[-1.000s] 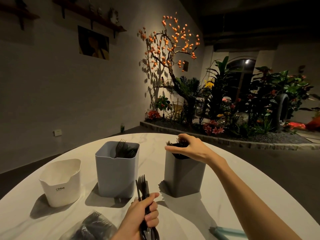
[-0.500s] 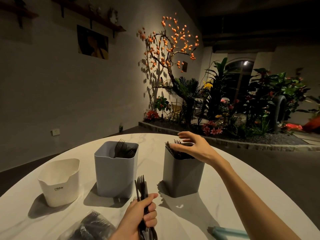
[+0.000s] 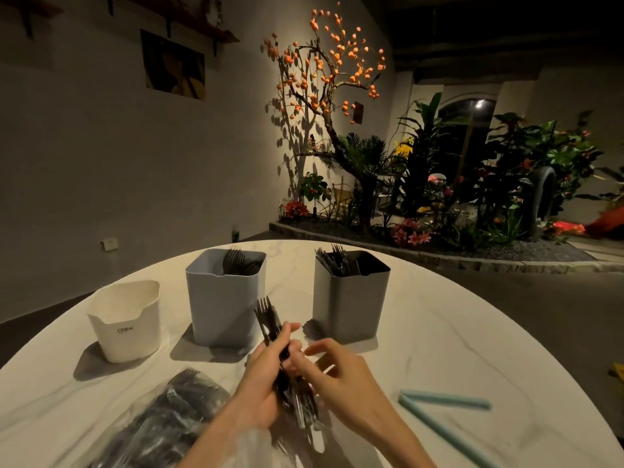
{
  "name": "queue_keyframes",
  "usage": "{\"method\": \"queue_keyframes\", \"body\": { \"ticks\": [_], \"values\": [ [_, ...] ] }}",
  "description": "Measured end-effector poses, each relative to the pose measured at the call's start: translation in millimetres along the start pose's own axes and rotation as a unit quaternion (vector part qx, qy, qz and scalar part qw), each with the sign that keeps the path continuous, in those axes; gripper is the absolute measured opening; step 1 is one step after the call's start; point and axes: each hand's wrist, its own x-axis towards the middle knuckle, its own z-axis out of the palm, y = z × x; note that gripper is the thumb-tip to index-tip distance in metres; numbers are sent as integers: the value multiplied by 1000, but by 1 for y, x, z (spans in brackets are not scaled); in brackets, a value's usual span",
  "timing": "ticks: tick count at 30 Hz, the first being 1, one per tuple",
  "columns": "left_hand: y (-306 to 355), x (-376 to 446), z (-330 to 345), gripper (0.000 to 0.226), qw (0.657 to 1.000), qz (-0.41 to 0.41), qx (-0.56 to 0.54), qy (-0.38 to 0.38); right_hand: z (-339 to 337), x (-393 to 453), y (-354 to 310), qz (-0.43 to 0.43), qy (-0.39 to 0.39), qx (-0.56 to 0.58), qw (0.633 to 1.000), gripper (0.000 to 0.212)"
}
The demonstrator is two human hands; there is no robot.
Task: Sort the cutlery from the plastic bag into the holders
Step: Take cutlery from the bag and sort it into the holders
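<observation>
My left hand (image 3: 263, 380) grips a bunch of black plastic cutlery (image 3: 270, 319), fork tines pointing up. My right hand (image 3: 344, 373) is right beside it, blurred, thumb apart from its bent fingers, whose tips reach the bunch. A clear plastic bag (image 3: 158, 423) full of black cutlery lies at the near left. Behind stand three holders in a row: a white holder (image 3: 125, 322) with nothing showing above its rim, a blue-grey holder (image 3: 219, 305) with forks in it, and a dark grey holder (image 3: 347, 309) with several black pieces leaning at its left side.
All of it sits on a round white marble table (image 3: 456, 332). Two pale blue sticks (image 3: 445, 400) lie in a V at the near right. Beyond the table are a dark floor, a wall and a lit planter bed.
My right hand left the dark grey holder and came back down to the bunch in my left hand. My view has tilted down, showing more of the bag.
</observation>
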Motion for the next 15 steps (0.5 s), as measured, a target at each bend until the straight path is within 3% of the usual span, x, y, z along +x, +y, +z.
{"method": "queue_keyframes", "body": {
  "ticks": [5, 9, 15],
  "values": [
    [-1, -7, 8, 24, 999, 18, -20, -21, 4, -5, 10, 95, -112, 80, 986, 66],
    [-3, -9, 10, 23, 999, 18, -12, -31, 1, -4, 19, 104, -185, 157, 964, 38],
    [0, -14, 11, 12, 997, -38, -64, -37, -11, -3, 30, 73, -205, 196, 956, 32]
  ]
}}
